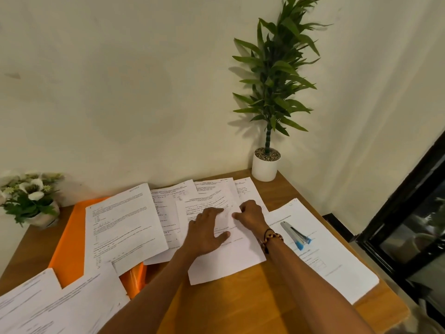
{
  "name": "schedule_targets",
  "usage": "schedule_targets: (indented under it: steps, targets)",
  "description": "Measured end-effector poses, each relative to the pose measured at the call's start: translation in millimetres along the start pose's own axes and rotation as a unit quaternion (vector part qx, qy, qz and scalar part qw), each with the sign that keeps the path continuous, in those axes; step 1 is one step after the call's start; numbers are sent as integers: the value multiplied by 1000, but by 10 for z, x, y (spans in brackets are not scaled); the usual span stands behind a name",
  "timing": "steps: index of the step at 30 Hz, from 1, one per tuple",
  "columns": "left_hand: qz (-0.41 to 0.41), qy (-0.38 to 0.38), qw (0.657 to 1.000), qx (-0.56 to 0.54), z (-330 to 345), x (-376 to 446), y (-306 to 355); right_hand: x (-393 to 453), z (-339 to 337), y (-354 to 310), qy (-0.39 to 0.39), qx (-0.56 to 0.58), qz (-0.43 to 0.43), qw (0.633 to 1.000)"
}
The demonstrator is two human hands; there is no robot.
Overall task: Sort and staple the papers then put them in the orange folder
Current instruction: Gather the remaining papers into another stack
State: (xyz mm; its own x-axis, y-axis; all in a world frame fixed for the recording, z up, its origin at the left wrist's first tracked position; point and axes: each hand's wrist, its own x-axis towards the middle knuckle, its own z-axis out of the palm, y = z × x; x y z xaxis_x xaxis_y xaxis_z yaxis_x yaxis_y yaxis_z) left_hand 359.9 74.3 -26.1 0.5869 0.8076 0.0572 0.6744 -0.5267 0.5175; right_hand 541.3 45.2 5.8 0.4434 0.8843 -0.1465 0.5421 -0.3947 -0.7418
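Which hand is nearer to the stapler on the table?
Right. The right hand rests on the middle sheet just left of the stapler; the left hand lies farther left.

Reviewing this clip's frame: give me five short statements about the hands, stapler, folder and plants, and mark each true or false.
1. The stapler lies on a sheet of paper to the right of both hands. True.
2. The right hand is holding the stapler. False: it rests on the centre sheets, apart from the stapler.
3. The orange folder is partly covered by papers. True.
4. The left hand lies flat on the orange folder. False: it lies on the centre sheets.
5. The tall potted plant stands at the table's far left corner. False: it stands at the far right; the white flowers are on the left.
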Motion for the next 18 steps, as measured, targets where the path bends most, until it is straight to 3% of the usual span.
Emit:
schedule_targets:
  steps: [6, 10, 18]
  targets:
    - [-56, 148, 982, -108, -266, 55, -23, -25, -146, 31, -17, -22, -31, 999]
    - [-63, 146, 984, -84, -397, 129, -18, -126, -291, 116, -37, -1, -35, 999]
    - [-42, 68, 974, -213, -516, 91, 102, -443, -441, 313, -249, 86, -2, 965]
